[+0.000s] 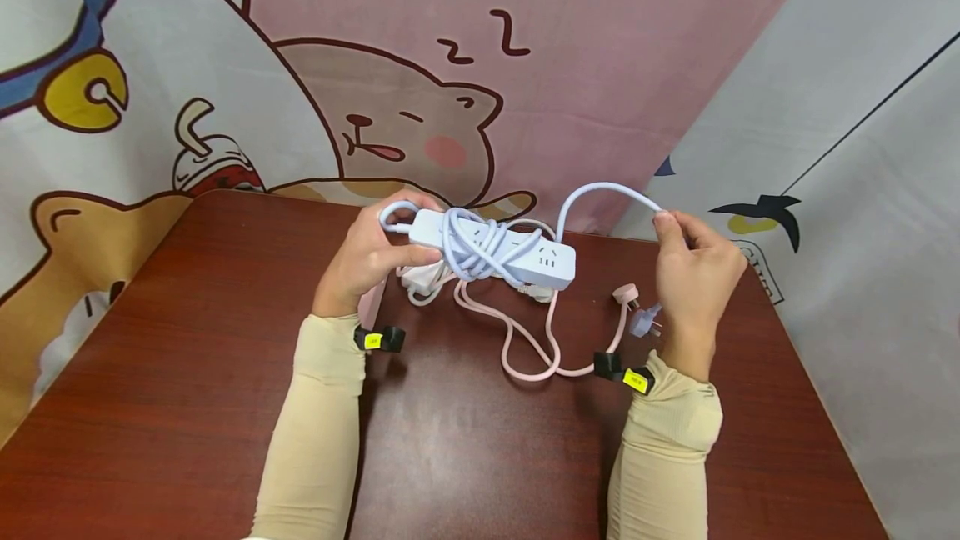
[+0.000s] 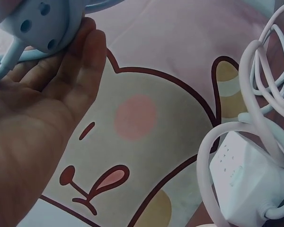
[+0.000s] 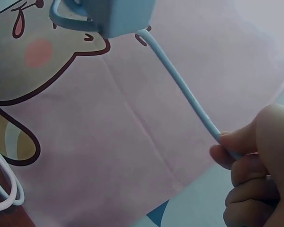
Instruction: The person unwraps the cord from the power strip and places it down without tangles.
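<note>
Above the table, my left hand (image 1: 363, 257) grips the left end of a pale blue power strip (image 1: 553, 263). Its own cord (image 1: 480, 250) is wound several times around the strip's middle. A free stretch of cord (image 3: 184, 90) arcs from the strip to my right hand (image 1: 697, 273), which pinches it between thumb and forefinger. Below that hand is a pale blue plug (image 1: 643, 321). In the left wrist view, the strip's end (image 2: 42, 23) lies against the left fingers, partly cut off by the frame.
Behind the strip, a white power strip (image 2: 246, 179) and tangled cords sit on the brown table (image 1: 187, 373). A pink cord (image 1: 551, 369) loops across the tabletop to a pink plug (image 1: 625, 294). A printed curtain (image 1: 600, 48) hangs behind the table.
</note>
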`<state>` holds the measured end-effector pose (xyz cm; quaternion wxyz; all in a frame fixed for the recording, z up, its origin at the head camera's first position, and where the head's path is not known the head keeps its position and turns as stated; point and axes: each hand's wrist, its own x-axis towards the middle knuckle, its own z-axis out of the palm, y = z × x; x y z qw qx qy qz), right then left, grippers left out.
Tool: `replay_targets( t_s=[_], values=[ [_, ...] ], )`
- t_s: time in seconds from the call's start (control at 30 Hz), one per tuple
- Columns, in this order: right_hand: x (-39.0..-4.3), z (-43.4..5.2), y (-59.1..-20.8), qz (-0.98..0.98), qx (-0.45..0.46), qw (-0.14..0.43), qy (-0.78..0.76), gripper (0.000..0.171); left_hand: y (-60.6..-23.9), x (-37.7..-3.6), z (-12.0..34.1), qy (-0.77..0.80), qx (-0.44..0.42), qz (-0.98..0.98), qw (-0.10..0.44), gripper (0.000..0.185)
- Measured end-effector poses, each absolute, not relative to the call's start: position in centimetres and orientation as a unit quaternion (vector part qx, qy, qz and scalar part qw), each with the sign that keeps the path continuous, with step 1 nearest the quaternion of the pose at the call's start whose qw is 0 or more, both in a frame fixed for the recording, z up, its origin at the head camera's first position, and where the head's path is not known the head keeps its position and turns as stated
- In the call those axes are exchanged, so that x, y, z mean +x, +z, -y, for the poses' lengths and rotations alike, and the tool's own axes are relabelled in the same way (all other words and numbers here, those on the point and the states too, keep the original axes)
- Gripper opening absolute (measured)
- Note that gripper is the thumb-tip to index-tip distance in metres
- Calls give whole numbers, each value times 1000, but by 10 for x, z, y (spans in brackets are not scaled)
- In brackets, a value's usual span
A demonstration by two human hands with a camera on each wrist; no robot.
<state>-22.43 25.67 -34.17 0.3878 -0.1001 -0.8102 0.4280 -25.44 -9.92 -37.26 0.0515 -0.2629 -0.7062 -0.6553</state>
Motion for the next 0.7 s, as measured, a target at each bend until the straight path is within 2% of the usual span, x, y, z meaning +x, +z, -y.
replay_targets(
  t_s=[0.7],
  values=[
    [-224, -247, -332, 692, -111, 477, 530, 18, -374, -257, 102, -643, -264, 717, 48, 41]
  ],
)
